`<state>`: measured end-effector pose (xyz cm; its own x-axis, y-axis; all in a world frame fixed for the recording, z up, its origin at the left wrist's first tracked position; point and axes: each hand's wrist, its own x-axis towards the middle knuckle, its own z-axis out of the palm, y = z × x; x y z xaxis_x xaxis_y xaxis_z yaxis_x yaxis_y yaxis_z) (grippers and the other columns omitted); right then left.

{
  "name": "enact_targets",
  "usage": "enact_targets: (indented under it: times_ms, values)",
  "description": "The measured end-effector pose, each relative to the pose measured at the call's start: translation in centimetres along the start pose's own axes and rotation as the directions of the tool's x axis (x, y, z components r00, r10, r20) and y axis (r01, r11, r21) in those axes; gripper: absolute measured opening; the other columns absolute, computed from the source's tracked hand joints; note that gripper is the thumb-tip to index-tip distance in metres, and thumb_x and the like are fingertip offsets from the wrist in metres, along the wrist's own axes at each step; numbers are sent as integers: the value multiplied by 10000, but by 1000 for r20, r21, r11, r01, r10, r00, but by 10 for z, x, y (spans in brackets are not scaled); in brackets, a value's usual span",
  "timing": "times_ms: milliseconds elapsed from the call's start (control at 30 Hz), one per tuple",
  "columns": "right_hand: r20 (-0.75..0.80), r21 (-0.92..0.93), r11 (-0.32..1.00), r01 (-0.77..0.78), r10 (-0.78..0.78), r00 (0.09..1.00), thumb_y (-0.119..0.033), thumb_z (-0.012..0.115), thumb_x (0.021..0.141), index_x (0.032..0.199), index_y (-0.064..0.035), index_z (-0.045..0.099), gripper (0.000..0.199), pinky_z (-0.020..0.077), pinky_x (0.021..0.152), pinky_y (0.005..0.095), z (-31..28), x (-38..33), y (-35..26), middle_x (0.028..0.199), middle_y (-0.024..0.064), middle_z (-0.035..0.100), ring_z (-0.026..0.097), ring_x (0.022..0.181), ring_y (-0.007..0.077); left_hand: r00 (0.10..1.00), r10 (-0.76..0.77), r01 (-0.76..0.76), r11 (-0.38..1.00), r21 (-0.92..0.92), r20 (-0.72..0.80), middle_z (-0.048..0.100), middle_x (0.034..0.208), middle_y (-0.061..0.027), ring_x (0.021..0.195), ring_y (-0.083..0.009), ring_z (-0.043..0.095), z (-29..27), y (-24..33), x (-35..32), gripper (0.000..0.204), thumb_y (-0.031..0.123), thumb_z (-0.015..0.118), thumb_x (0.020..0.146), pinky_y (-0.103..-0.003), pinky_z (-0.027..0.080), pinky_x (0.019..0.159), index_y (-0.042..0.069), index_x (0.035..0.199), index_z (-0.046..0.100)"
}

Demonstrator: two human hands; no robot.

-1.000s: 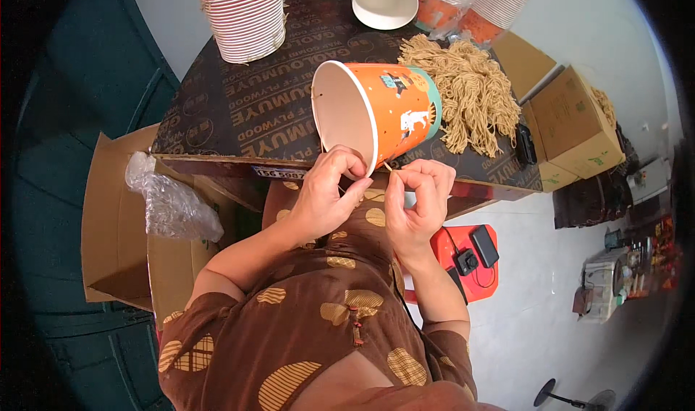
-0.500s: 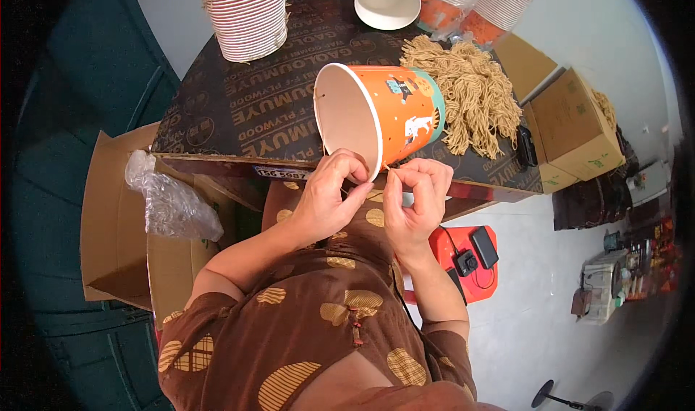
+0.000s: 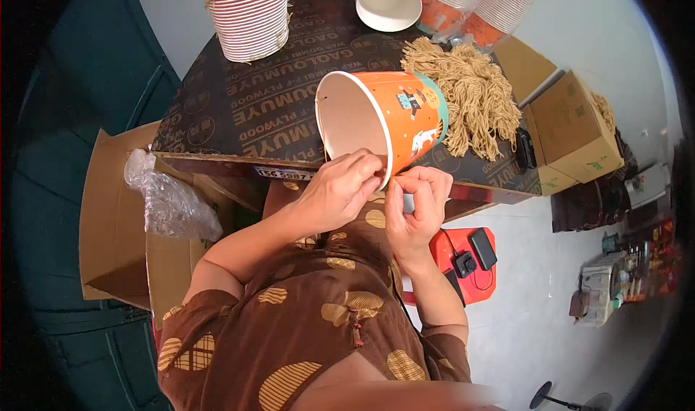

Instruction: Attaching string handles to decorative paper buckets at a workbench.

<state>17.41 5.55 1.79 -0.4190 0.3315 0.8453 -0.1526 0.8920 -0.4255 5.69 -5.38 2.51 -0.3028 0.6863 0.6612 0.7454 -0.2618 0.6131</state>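
Note:
An orange paper bucket (image 3: 405, 125) with a white rim, a teal base band and printed figures lies on its side at the table's near edge, its mouth turned left and toward me. A small dark spot shows on its inner wall, near the top. My left hand (image 3: 344, 187) is closed at the lower rim, with fingertips inside the mouth. My right hand (image 3: 418, 205) pinches just outside the same part of the rim; what lies between its fingertips is too small to tell. Beyond the bucket's base sits a heap of tan cords (image 3: 474, 96).
On the dark plywood table (image 3: 268, 114) stand a tall stack of buckets (image 3: 250, 17), an empty white-lined bucket (image 3: 389, 4) and wrapped stacks (image 3: 499, 9). Cartons flank it, left (image 3: 116, 215) and right (image 3: 579, 132). A red stool (image 3: 474, 284) with devices is at lower right.
The bucket has turned slightly and its rim has shifted a little to the right and down. My left fingers have moved right, further into its mouth. The right hand stays nearly in place.

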Motion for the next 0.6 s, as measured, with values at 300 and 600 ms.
enact_targets:
  times_ms: [300, 600]
  values:
    - [45, 97, 985, -144, 140, 989, 73, 674, 796, 874, -9, 606, 132, 454, 690, 348, -2, -13, 8, 825, 120, 579, 561, 771, 268, 996, 86, -86, 995, 57, -1, 583, 810, -143, 740, -352, 592, 14, -6, 3, 138, -8, 646, 789, -439, 469, 674, 11, 867, 534]
    - [240, 191, 733, -653, 610, 755, -51, 565, 961, 1106, 52, 587, 179, 433, 606, 232, -13, -54, 13, 707, 36, 582, 513, 672, 48, 983, 178, -180, 935, 305, 33, 596, 812, -116, 751, -324, 595, 45, -23, 1, 148, 8, 666, 730, -425, 477, 699, 34, 819, 552]
